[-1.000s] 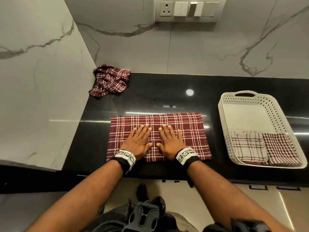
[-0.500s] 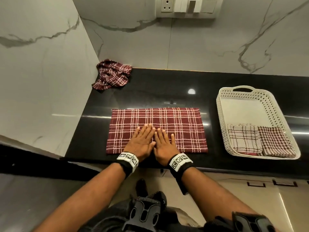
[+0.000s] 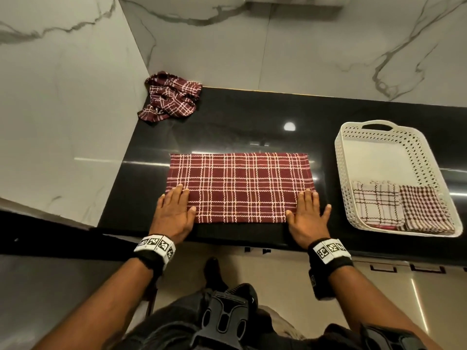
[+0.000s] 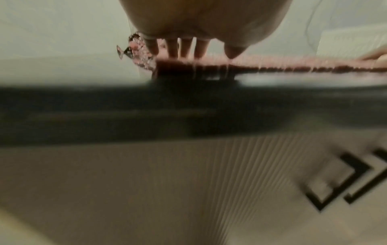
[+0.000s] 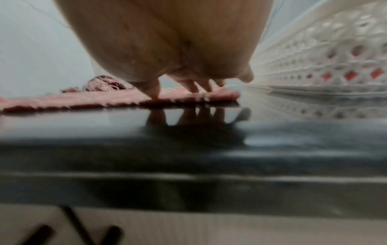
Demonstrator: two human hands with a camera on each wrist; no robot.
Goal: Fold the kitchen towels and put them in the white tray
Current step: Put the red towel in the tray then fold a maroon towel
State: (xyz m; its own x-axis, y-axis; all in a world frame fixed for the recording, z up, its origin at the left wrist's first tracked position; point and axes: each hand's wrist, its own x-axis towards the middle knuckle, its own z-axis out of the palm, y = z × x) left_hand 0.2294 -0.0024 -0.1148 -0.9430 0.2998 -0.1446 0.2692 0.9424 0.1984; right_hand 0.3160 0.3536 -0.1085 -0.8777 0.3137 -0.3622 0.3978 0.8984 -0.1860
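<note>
A maroon plaid towel [image 3: 240, 186] lies flat, folded into a wide rectangle, on the black counter [image 3: 227, 127]. My left hand [image 3: 174, 210] lies flat with straight fingers on its near left corner. My right hand [image 3: 307, 213] presses flat on its near right corner. In the left wrist view my straight fingers [image 4: 184, 48] touch the towel edge [image 4: 272, 66]. The right wrist view shows my fingers [image 5: 199, 86] on the towel [image 5: 104, 101]. The white perforated tray [image 3: 353, 137] stands at the right with two folded towels [image 3: 376, 205] in its near end.
A crumpled maroon plaid towel [image 3: 171, 97] sits in the back left corner against the marble wall [image 3: 63, 109]. The tray's far half shows bare white floor. The tray wall [image 5: 335, 54] stands close to the right of my right hand. The counter's front edge runs under my wrists.
Both hands slid apart from the towel's middle to its near corners, left hand leftward and right hand rightward. The head view tilted down.
</note>
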